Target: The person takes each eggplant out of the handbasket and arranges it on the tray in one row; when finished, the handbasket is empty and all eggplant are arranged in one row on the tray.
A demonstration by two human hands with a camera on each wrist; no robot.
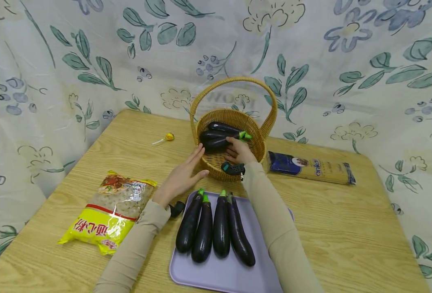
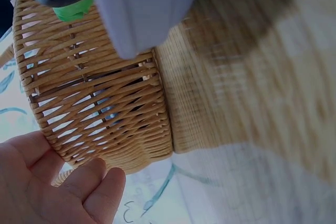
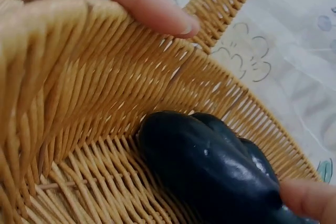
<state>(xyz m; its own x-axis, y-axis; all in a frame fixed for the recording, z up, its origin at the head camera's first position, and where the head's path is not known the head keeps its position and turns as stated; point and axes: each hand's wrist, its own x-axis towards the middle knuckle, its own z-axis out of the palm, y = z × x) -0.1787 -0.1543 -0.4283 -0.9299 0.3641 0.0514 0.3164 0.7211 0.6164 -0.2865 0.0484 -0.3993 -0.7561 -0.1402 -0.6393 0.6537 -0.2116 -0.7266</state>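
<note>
A wicker basket with a tall arched handle stands toward the back, holding three dark eggplants side by side. My right hand reaches inside it and grips the nearest eggplant near its right end. In the right wrist view a digit presses the side of that eggplant. My left hand rests against the basket's left rim, fingers extended. From the left wrist, that hand touches the woven wall from outside. In front, a lilac tray carries several eggplants with green stem ends.
A yellow-and-clear bag of pasta lies left of the tray. Right of the basket lies a blue-and-tan packet of spaghetti. A yellow-wrapped lollipop is at the back left. A floral cloth hangs behind the wooden table.
</note>
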